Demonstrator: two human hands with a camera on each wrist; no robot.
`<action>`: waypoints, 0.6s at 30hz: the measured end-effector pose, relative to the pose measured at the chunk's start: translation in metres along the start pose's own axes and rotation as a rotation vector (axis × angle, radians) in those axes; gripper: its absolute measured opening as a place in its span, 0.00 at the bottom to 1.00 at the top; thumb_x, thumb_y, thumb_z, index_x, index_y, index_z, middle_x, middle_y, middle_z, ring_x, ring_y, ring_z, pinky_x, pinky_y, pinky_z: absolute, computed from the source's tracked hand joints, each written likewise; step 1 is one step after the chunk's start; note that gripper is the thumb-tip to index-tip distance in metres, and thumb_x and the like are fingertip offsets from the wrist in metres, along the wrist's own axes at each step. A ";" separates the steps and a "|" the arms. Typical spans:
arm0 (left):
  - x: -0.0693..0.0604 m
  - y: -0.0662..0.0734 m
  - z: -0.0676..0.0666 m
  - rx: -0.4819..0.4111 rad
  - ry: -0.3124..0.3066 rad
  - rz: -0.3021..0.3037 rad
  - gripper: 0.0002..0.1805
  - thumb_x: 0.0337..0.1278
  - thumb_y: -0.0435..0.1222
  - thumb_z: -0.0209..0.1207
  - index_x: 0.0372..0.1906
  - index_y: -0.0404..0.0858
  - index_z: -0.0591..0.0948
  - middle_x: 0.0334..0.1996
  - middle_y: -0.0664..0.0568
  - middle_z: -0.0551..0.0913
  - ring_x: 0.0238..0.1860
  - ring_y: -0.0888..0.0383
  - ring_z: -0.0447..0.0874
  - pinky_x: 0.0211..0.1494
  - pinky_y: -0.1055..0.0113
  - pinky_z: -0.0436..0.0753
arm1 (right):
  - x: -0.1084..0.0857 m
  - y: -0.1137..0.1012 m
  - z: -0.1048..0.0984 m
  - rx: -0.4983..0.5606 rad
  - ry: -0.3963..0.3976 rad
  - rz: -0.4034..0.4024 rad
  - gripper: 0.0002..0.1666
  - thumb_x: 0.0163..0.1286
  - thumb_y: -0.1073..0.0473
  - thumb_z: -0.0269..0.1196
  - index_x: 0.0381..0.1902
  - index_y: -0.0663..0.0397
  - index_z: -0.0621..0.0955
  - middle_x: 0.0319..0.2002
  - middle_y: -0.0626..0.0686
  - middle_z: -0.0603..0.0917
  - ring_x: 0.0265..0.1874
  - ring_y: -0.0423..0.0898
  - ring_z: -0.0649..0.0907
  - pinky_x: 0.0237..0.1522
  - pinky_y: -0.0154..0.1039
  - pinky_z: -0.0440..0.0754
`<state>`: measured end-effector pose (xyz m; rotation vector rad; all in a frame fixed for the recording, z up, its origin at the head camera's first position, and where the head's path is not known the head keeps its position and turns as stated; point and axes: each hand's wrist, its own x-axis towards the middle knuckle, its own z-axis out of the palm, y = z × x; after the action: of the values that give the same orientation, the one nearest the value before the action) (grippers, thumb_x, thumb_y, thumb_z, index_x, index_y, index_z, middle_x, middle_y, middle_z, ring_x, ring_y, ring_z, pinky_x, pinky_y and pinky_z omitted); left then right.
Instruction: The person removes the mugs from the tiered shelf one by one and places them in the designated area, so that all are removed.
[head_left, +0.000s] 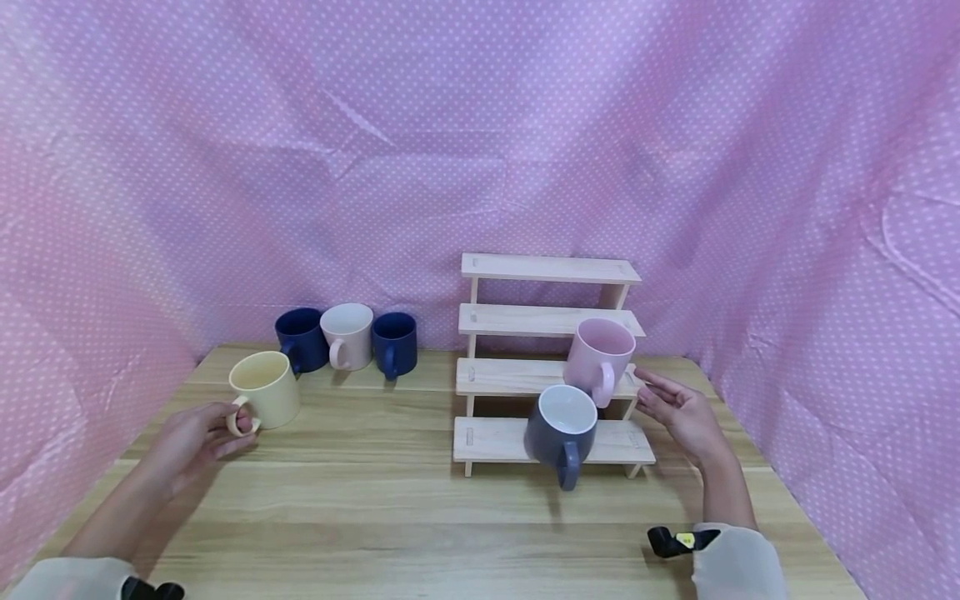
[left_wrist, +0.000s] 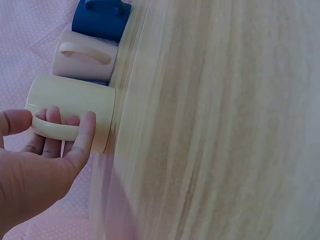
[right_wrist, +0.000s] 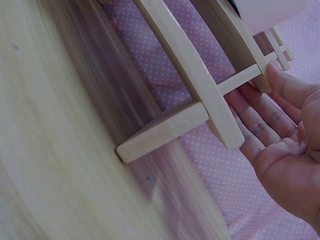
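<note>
In the head view, my left hand [head_left: 191, 442] holds a pale yellow mug [head_left: 272, 396] by its handle at the table's left. The left wrist view has fingers of that hand [left_wrist: 55, 145] through the handle of the yellow mug [left_wrist: 70, 100], thumb against its top. My right hand [head_left: 686, 417] is at the right end of a four-tier wooden rack [head_left: 502, 377], fingers fairly straight. Its thumb touches a shelf end [right_wrist: 262, 80] in the right wrist view; some fingertips are hidden behind the wood. A pink mug [head_left: 592, 354] stands on the second tier up, a grey mug [head_left: 551, 433] on the lowest.
Behind the yellow mug, a dark blue mug [head_left: 306, 342], a pale pink mug [head_left: 356, 333] and another dark blue mug [head_left: 401, 342] stand in a row. Pink dotted cloth [head_left: 420, 167] hangs around the wooden table [head_left: 337, 517].
</note>
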<state>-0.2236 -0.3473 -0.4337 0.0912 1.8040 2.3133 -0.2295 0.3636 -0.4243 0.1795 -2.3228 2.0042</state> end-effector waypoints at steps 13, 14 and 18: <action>0.005 0.031 -0.022 0.341 0.007 -0.096 0.16 0.81 0.36 0.47 0.42 0.51 0.86 0.39 0.59 0.88 0.40 0.60 0.89 0.45 0.62 0.90 | 0.001 0.005 -0.001 0.029 -0.017 -0.010 0.35 0.76 0.60 0.63 0.72 0.74 0.65 0.47 0.45 0.86 0.50 0.37 0.86 0.58 0.38 0.82; 0.006 0.035 -0.022 0.352 0.027 -0.080 0.16 0.81 0.36 0.48 0.41 0.52 0.86 0.38 0.61 0.87 0.39 0.61 0.88 0.44 0.64 0.90 | 0.001 0.005 -0.001 0.023 -0.016 -0.013 0.35 0.77 0.60 0.63 0.72 0.74 0.65 0.47 0.45 0.86 0.50 0.37 0.86 0.58 0.39 0.82; 0.012 0.050 -0.013 0.345 0.173 -0.002 0.15 0.80 0.37 0.51 0.35 0.51 0.84 0.33 0.65 0.85 0.35 0.66 0.86 0.38 0.72 0.87 | 0.000 0.003 0.000 0.015 -0.011 -0.024 0.35 0.77 0.60 0.62 0.72 0.74 0.65 0.48 0.45 0.85 0.50 0.36 0.86 0.59 0.41 0.81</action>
<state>-0.2436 -0.3686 -0.3898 -0.0611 2.2713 2.0396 -0.2305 0.3646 -0.4276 0.2191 -2.3019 2.0149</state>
